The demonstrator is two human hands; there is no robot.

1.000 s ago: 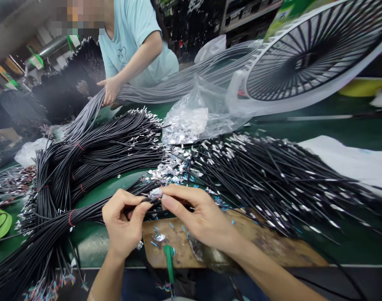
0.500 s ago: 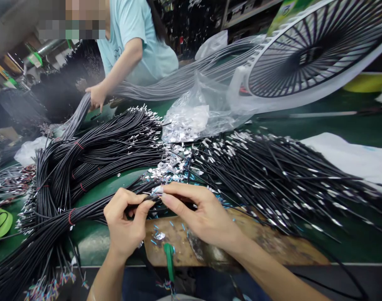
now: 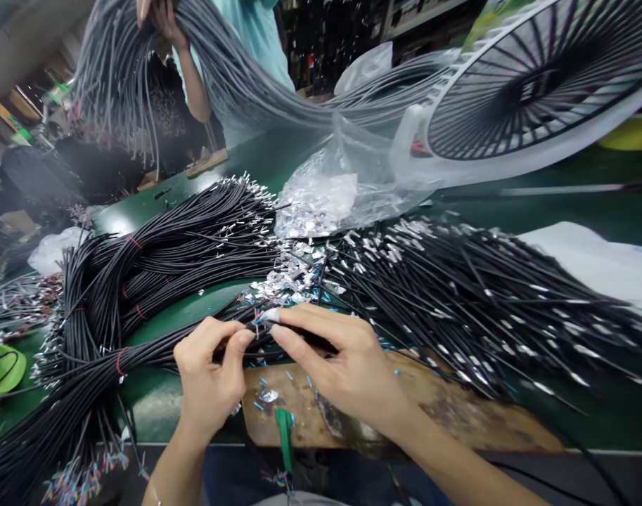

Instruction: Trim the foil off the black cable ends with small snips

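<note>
Both hands, left hand [image 3: 211, 376] and right hand [image 3: 342, 365], pinch one black cable [image 3: 257, 332] end between them.

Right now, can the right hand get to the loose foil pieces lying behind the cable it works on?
Probably yes: the foil pieces lie just beyond the right hand, and nothing stands between them.

glossy black plastic-sheathed cables [image 3: 458, 281], worn wooden board [image 3: 458, 414]

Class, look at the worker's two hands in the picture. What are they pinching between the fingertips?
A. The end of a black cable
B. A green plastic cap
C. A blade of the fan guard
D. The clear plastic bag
A: the left hand and right hand meet on the end of a black cable, with small coloured wires showing at its tip.
</note>
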